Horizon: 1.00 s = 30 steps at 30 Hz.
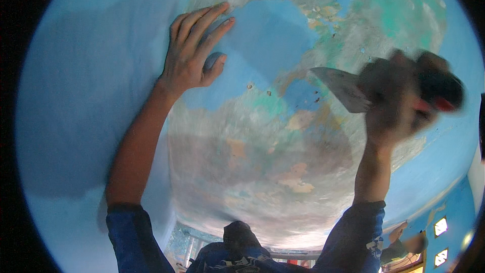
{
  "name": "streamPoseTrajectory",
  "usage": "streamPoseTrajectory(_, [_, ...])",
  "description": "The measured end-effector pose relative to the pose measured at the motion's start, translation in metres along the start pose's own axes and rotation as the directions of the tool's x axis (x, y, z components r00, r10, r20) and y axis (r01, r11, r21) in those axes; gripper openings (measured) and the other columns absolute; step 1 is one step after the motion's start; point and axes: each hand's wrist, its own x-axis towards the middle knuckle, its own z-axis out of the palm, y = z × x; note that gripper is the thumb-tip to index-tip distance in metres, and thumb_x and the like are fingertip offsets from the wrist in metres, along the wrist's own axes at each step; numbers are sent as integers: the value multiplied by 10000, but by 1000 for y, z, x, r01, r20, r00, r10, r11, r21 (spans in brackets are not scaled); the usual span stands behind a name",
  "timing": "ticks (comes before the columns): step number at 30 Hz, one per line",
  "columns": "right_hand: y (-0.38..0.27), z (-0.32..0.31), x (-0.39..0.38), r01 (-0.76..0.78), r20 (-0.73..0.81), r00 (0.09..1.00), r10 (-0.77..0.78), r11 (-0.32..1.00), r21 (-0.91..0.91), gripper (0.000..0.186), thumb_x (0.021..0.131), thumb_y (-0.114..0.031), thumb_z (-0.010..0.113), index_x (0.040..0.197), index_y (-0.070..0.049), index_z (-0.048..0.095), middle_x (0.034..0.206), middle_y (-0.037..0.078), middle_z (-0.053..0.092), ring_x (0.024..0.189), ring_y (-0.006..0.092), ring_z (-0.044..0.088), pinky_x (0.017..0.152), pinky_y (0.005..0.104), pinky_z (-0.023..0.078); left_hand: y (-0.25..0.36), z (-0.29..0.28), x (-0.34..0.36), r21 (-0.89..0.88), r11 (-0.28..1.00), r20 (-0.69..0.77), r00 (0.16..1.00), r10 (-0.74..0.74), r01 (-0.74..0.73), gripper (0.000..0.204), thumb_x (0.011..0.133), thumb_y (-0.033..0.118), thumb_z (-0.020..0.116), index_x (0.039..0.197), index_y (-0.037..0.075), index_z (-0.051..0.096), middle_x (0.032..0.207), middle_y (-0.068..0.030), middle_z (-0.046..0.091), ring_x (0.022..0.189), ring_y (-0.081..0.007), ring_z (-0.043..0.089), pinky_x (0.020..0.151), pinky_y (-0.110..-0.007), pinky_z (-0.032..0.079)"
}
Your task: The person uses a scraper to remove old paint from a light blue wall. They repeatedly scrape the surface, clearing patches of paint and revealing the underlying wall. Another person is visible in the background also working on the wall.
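Note:
In front of me is a wall with blue paint (268, 35) and large bare grey patches (252, 156), some with green and tan remnants. My left hand (189, 53) rests against it at the upper left, fingers stretched out, holding nothing. To the right, my right hand (391, 106) is closed around a paint scraper (346, 90) with a black and red handle. Its flat metal blade points left toward the patchy surface. Motion blurs the hand and handle, and I cannot tell whether the blade's edge touches the wall.
A smooth blue adjoining wall (81, 96) meets this one at a corner on the left, with a shadow across it. At the lower right, another person's hand (398, 232) is raised near small lit openings (440, 227). Grey railings (191, 250) show low down.

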Motion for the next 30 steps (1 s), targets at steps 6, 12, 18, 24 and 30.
streamPoseTrajectory(6, [-10,20,0,-81,-188,979,74,996,-32,185,874,38,656,1002,-68,576,834,15,611,657,77,586,569,224,466,-2,1,-3,-12,1000,-7,1000,-2,2,501,946,339,513,1410,148,512,1499,-79,456,1335,-262,425,1108,-469,285])
streamPoseTrajectory(12, [1,33,-17,-171,-459,888,27,946,-274,271,837,-26,735,1072,-57,603,818,26,630,711,109,628,659,243,524,1,-2,-6,6,1000,19,1000,-3,3,497,997,394,444,1390,100,523,1490,-120,463,1332,-294,427,1095,-473,279])
streamPoseTrajectory(18, [-1,30,1,17,-153,983,-100,883,-470,195,895,1,654,1061,-63,574,775,36,620,594,93,593,483,245,463,0,2,-5,11,1000,22,1000,2,-2,501,998,402,443,1390,100,521,1496,-122,455,1332,-295,424,1096,-478,274])
streamPoseTrajectory(24, [12,33,-12,-91,-242,970,-22,890,-446,181,884,7,672,1026,-54,578,778,24,619,628,65,589,526,230,468,-4,3,-4,42,999,21,999,25,-26,501,999,402,440,1394,104,519,1499,-120,451,1338,-295,418,1094,-482,273])
streamPoseTrajectory(30, [5,26,-14,41,-76,982,-172,589,-807,137,899,-62,687,996,-62,590,821,36,628,644,96,595,525,235,472,3,3,-3,-21,1000,-28,1000,6,-6,509,908,307,550,1395,159,528,1496,-79,461,1313,-267,450,1096,-469,299])
